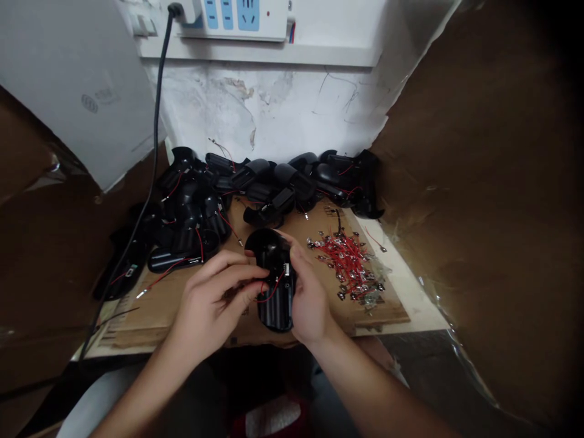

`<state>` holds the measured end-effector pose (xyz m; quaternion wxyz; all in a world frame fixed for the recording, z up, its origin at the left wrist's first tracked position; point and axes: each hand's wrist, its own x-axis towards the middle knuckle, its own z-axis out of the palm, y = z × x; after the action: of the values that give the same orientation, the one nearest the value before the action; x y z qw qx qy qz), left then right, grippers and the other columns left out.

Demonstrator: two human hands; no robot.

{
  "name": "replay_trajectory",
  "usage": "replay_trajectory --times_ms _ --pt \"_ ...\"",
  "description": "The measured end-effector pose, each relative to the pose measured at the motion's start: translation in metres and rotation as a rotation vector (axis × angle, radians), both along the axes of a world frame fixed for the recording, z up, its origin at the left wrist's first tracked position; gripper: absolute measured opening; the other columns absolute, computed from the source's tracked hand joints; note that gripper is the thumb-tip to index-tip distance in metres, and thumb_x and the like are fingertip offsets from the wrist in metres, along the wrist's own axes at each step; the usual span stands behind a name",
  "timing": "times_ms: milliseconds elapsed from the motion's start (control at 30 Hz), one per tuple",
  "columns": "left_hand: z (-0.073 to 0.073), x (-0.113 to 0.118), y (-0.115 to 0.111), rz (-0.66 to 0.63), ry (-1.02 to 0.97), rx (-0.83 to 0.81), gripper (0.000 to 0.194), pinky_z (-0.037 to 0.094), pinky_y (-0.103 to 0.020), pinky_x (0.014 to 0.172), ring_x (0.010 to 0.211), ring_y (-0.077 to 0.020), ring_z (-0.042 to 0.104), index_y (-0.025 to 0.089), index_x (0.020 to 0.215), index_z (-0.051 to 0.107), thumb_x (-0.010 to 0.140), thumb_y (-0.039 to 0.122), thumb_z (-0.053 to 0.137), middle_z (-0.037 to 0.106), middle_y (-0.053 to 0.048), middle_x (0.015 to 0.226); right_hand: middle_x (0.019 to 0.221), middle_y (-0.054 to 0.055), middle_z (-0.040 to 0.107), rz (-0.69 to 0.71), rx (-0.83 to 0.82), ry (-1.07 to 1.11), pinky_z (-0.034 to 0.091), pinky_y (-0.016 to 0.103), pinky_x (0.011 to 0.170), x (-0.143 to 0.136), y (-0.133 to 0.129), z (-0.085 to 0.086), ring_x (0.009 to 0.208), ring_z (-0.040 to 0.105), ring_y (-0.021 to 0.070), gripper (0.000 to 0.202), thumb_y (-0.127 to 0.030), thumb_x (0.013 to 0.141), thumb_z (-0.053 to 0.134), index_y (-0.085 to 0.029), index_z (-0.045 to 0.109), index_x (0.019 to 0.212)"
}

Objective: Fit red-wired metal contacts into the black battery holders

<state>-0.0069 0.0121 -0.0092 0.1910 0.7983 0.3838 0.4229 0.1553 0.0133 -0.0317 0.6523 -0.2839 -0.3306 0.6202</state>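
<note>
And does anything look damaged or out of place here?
Yes: the white back wall is chipped and scuffed, and one red-wired part lies apart, right of the pile of others. Nothing odd shows on the black shell in the right hand.

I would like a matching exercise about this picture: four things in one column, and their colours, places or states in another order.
Column one:
1. right hand
2. power strip
3. pile of wires
4. long cable

Column two:
A. mostly red, on the cardboard sheet
B. black, hanging down at the picture's left
C. gripping a black case
D. white, with blue sockets

Pairs: 1-C, 2-D, 3-A, 4-B
</note>
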Motion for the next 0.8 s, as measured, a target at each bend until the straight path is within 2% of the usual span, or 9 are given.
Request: replay_trajectory --times_ms 100,200,333,467,567,667,800 --pt "-0.004 0.005 0.0 0.047 -0.124 -0.13 0.015 0.05 -0.022 0.073 0.086 -0.0121 0.063 0.028 0.102 0.084 0.095 0.016 0.08 0.068 0.0 0.097 0.12 0.005 0.079 -0.019 0.053 -0.037 0.056 0.046 0.106 0.001 -0.003 0.004 0.113 0.075 0.0255 0.037 -0.053 0.109 0.052 -0.028 0.07 0.13" --pt "-0.006 0.012 0.0 0.079 -0.388 -0.408 0.01 0.047 -0.02 0.069 0.077 -0.0108 0.058 0.023 0.089 0.079 0.086 0.021 0.088 0.062 0.002 0.085 0.119 0.005 0.079 0.007 0.102 -0.095 0.057 0.047 0.103 0.004 -0.006 0.007 0.113 0.075 0.0265 0.041 -0.055 0.113 0.045 -0.029 0.066 0.138" --pt "-0.003 0.018 -0.001 0.057 -0.72 -0.819 0.039 0.045 -0.017 0.063 0.071 -0.0078 0.051 0.018 0.08 0.062 0.075 0.031 0.098 0.053 0.004 0.08 0.137 0.005 0.073 -0.052 0.167 -0.252 0.05 0.046 0.114 0.006 -0.01 0.005 0.126 0.068 0.0256 0.044 -0.054 0.114 0.045 -0.029 0.065 0.144" --pt "0.004 0.017 -0.001 0.08 -0.803 -1.157 0.058 0.049 -0.017 0.061 0.074 -0.0091 0.056 0.017 0.088 0.065 0.055 0.036 0.109 0.058 0.003 0.085 0.147 0.005 0.068 -0.058 0.216 -0.358 0.046 0.045 0.118 0.006 -0.013 0.002 0.135 0.063 0.0254 0.044 -0.053 0.115 0.044 -0.029 0.064 0.145" --pt "0.005 0.015 -0.001 0.104 -0.814 -1.228 0.064 0.05 -0.017 0.061 0.077 -0.01 0.06 0.017 0.09 0.067 0.048 0.035 0.111 0.061 0.001 0.089 0.144 0.005 0.07 -0.038 0.234 -0.383 0.047 0.045 0.116 0.007 -0.013 0.001 0.132 0.064 0.0254 0.043 -0.052 0.115 0.045 -0.029 0.064 0.146" --pt "0.001 0.013 0.001 0.115 -0.803 -1.21 0.06 0.046 -0.016 0.057 0.076 -0.0092 0.058 0.017 0.089 0.067 0.052 0.036 0.11 0.059 0.002 0.088 0.142 0.005 0.071 -0.029 0.218 -0.353 0.048 0.044 0.114 0.006 -0.012 0.0 0.131 0.065 0.0249 0.043 -0.052 0.115 0.045 -0.029 0.065 0.145" --pt "-0.005 0.013 0.002 0.078 -0.811 -1.247 0.061 0.047 -0.018 0.057 0.074 -0.0093 0.058 0.017 0.088 0.065 0.051 0.036 0.11 0.058 0.002 0.087 0.143 0.005 0.071 -0.023 0.181 -0.365 0.048 0.044 0.115 0.004 -0.014 0.002 0.132 0.065 0.0251 0.043 -0.052 0.115 0.044 -0.03 0.065 0.144"
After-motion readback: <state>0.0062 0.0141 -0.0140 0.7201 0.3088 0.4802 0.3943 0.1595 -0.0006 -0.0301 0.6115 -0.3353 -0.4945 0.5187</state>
